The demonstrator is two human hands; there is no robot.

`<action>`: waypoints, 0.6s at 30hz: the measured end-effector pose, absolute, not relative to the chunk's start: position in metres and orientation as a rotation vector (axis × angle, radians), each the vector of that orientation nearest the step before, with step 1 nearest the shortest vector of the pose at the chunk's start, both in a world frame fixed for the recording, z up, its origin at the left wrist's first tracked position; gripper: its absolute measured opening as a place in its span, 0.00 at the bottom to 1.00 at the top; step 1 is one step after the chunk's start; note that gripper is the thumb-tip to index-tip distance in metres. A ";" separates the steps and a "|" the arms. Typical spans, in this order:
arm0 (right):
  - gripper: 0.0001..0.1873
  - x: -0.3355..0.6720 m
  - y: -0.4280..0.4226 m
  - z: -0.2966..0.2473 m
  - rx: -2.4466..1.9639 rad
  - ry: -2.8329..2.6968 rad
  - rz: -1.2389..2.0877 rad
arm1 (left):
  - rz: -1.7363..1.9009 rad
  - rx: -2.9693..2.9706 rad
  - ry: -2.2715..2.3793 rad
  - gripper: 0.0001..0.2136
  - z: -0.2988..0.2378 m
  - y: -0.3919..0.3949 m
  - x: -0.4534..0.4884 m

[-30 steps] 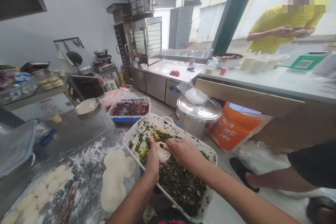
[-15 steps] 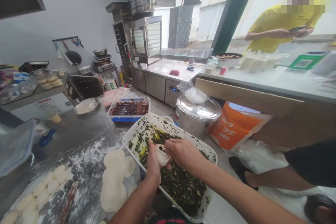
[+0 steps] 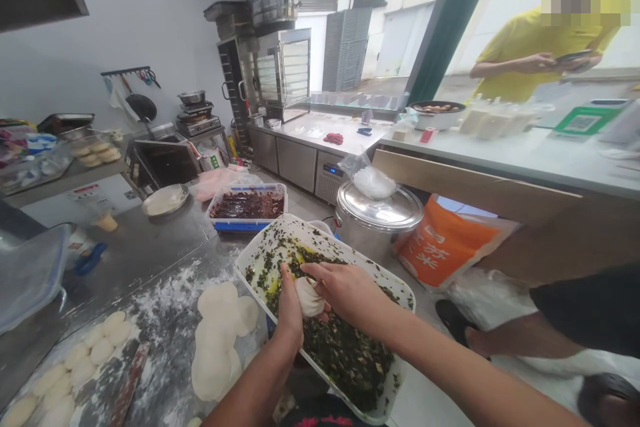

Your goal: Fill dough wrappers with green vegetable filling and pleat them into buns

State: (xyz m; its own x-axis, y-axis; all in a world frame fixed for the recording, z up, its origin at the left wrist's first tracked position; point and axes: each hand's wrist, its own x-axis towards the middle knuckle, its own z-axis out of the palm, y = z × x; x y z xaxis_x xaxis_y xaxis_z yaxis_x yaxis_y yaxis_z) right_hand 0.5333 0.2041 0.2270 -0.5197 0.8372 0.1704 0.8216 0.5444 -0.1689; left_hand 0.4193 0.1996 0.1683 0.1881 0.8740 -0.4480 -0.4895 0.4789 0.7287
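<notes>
A round stuffed bun (image 3: 309,298) of white dough rests in my left hand (image 3: 291,303), whose fingers curl under and around it. From the other side my right hand (image 3: 345,290) pinches the gathered dough at its top. Both hands are over a white tub (image 3: 407,293) of chopped dark green filling (image 3: 345,353). Left of the tub, flat dough wrappers (image 3: 215,340) lie overlapping on the floured steel table (image 3: 165,320). Several small dough pieces (image 3: 103,350) sit farther left beside a rolling pin (image 3: 129,383).
Behind the tub stands a container of dark red paste (image 3: 247,205). A lidded steel pot (image 3: 379,207) and an orange sack (image 3: 440,240) are to the right. A person's leg (image 3: 540,333) shows at the right edge. Someone in yellow (image 3: 525,47) stands beyond the counter.
The dark opening at the top of the bun has been drawn together and no longer shows. Both hands stay at nearly the same place over the tub.
</notes>
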 end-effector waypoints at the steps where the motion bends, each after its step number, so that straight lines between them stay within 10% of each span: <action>1: 0.07 0.533 0.205 0.228 -1.362 -2.581 0.123 | 1.005 0.491 0.951 0.30 0.168 0.200 0.419; 18: 0.06 0.530 0.202 0.228 -1.352 -2.546 0.129 | 1.005 0.432 0.950 0.27 0.169 0.197 0.415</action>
State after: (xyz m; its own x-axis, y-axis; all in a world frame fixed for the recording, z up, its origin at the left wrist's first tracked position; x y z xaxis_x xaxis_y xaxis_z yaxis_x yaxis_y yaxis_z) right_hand 0.5297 0.2020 0.2284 -0.5358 0.8244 0.1824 0.8018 0.5644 -0.1962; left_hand 0.4148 0.1973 0.1690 0.1994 0.8602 -0.4693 -0.5170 0.4992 0.6953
